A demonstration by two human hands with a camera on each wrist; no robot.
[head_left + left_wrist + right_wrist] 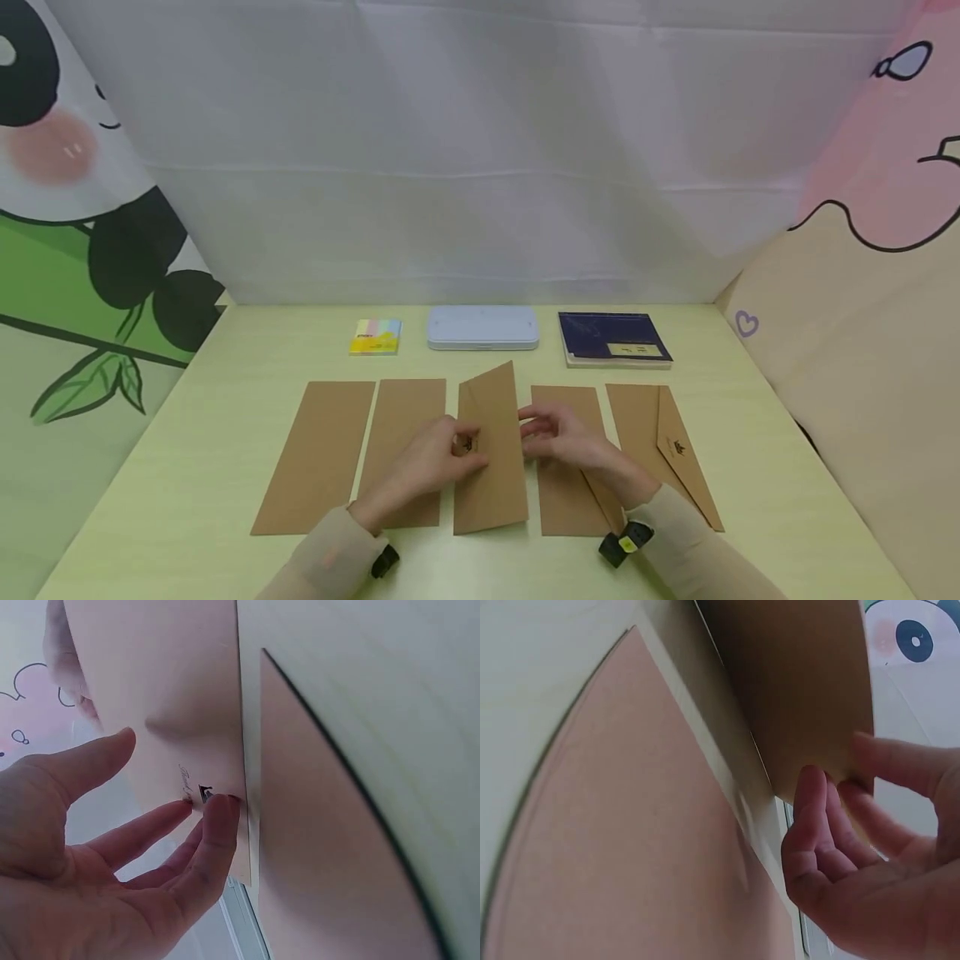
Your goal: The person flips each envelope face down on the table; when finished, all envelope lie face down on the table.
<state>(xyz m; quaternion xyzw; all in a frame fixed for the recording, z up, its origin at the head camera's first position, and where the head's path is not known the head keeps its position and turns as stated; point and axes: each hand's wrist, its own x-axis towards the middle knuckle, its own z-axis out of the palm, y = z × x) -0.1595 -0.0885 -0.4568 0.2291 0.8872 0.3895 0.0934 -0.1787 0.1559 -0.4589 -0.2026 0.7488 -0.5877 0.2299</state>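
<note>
A brown kraft envelope [498,475] in the middle of the row stands tilted up on its long edge between the two hands. Its flap side, with a small black crown print, faces the left. The left hand [435,458] touches that side with its fingertips near the print; in the left wrist view its thumb [112,750] stands apart from the paper. Across from it, the right hand [566,437] has its fingers loosely bent beside the envelope's plain back. In the right wrist view, thumb and fingertips [810,780] overlap the raised envelope [795,682] near its edge.
Two brown envelopes [322,450] lie plain side up at the left. At the right, another envelope [558,500] lies under the right hand, and one [637,425] shows its flap. Behind stand sticky notes [375,337], a pale case [482,327] and a dark blue notebook [611,335].
</note>
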